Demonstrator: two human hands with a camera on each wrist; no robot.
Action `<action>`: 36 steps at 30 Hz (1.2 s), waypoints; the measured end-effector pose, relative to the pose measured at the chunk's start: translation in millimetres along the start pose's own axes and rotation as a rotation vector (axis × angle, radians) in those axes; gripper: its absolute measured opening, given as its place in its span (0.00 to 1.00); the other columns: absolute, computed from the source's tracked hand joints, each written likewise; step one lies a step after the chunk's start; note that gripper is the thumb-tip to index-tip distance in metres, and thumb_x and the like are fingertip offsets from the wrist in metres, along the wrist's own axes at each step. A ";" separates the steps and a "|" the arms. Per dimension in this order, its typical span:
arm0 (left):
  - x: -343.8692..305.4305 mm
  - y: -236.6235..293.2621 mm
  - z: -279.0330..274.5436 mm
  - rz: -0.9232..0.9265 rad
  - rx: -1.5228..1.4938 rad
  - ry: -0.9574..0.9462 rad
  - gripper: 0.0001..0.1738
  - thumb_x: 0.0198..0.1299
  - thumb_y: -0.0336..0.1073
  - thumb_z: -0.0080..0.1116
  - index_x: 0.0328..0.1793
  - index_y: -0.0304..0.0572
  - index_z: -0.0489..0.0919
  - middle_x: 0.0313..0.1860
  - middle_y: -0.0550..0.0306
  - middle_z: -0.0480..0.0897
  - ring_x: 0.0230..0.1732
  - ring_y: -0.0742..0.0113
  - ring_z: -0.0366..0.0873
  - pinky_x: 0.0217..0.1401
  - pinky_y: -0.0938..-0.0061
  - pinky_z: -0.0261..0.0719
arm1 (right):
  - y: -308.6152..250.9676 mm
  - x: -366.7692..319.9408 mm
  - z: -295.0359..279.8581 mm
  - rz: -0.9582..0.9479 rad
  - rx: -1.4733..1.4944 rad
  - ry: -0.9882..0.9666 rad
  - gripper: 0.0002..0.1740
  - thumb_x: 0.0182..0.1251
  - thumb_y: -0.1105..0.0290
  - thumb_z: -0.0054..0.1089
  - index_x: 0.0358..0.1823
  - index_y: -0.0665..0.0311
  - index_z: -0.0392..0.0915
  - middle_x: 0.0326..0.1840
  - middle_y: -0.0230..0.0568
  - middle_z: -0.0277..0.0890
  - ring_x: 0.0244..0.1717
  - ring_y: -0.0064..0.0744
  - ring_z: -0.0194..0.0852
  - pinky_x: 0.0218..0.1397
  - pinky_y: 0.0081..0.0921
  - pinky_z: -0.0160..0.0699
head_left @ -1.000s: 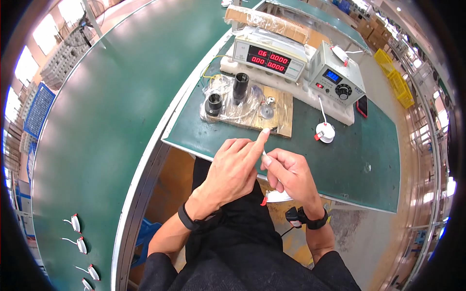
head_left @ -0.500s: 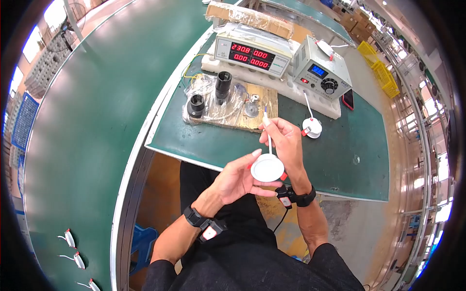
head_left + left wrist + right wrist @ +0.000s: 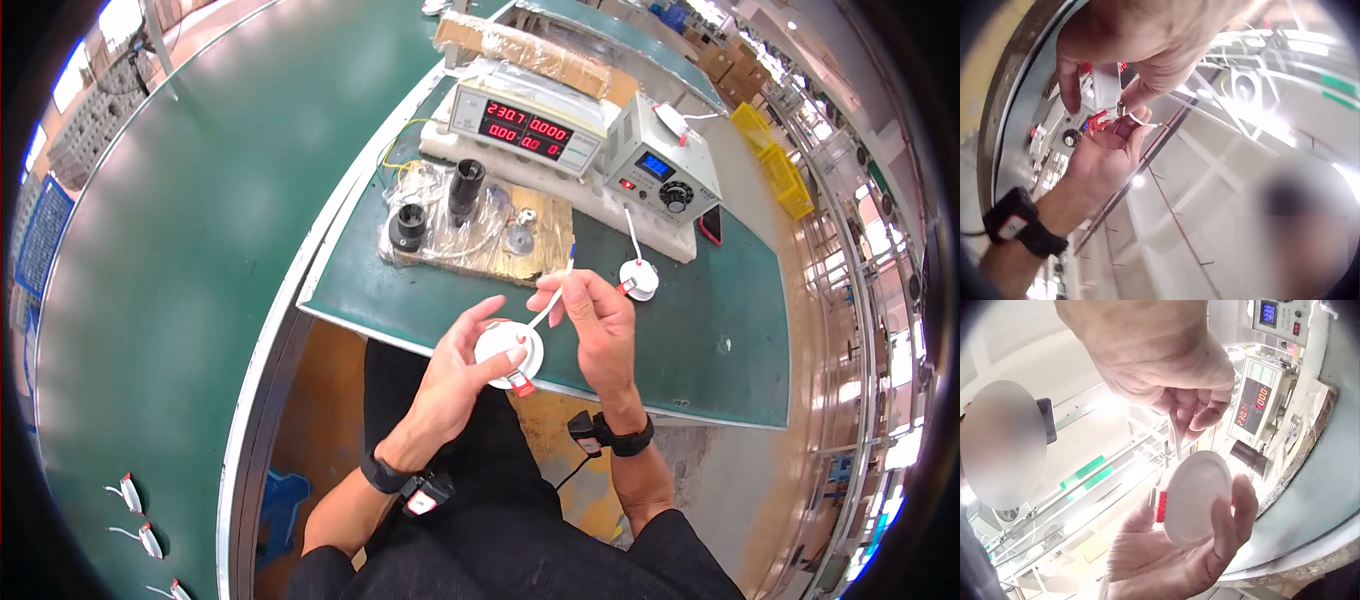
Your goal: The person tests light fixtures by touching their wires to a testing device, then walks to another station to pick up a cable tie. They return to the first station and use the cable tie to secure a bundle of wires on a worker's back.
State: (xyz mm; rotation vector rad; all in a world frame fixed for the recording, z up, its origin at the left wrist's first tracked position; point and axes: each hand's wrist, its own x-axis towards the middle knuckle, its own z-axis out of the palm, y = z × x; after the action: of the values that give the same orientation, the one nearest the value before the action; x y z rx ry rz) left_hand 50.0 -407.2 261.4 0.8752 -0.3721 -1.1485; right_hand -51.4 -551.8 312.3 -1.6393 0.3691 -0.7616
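Observation:
A round white downlight (image 3: 497,345) with red-tipped spring clips is held in my left hand (image 3: 445,395), thumb across its back and fingers round the rim. Its back faces up toward the head view, while the right wrist view shows the smooth white front (image 3: 1197,500). From the lamp a short white cable (image 3: 548,312) runs up to my right hand (image 3: 605,325), which pinches it between thumb and fingers. A blue wire tip (image 3: 572,254) sticks out past those fingertips. Both hands are over the bench's front edge, before the plastic-wrapped board (image 3: 555,240).
Two black cylinders (image 3: 467,190) stand on the board. Behind it are a meter with red digits (image 3: 520,128) and a grey box with a dial (image 3: 655,180). Another downlight (image 3: 640,281) lies right of the board, near a phone (image 3: 711,226). Several downlights (image 3: 130,493) lie on the green surface at left.
First, the hands were close together near the board's front edge, the lamp hanging below. Then the lamp came up front-side up; now its back is up. The meter went from 0.6 to about 230.

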 end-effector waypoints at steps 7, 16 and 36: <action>-14.6 37.3 9.9 0.510 0.787 0.191 0.16 0.71 0.37 0.63 0.60 0.38 0.83 0.58 0.56 0.82 0.56 0.68 0.79 0.58 0.72 0.78 | -16.8 -11.5 -1.7 0.171 0.191 -0.169 0.19 0.85 0.60 0.45 0.46 0.69 0.79 0.29 0.35 0.80 0.25 0.17 0.74 0.28 0.14 0.69; 4.2 68.6 38.1 0.307 0.514 0.068 0.13 0.74 0.38 0.60 0.53 0.36 0.86 0.35 0.63 0.85 0.31 0.83 0.77 0.31 0.83 0.75 | -36.0 -22.7 -0.4 0.328 0.090 -0.253 0.18 0.82 0.63 0.50 0.37 0.69 0.80 0.19 0.31 0.74 0.16 0.16 0.68 0.19 0.16 0.64; 28.4 47.8 36.1 0.236 0.625 0.072 0.13 0.70 0.39 0.63 0.45 0.34 0.88 0.40 0.53 0.90 0.39 0.71 0.86 0.49 0.75 0.80 | -23.1 -31.0 -0.5 0.151 -0.294 -0.041 0.12 0.74 0.69 0.61 0.35 0.72 0.84 0.18 0.29 0.75 0.21 0.12 0.67 0.22 0.21 0.64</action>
State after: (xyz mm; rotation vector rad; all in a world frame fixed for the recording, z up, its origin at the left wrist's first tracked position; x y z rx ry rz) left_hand 67.6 -441.0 315.7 1.3697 -0.7762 -0.7809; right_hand -78.3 -527.8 326.1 -1.8742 0.5905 -0.5789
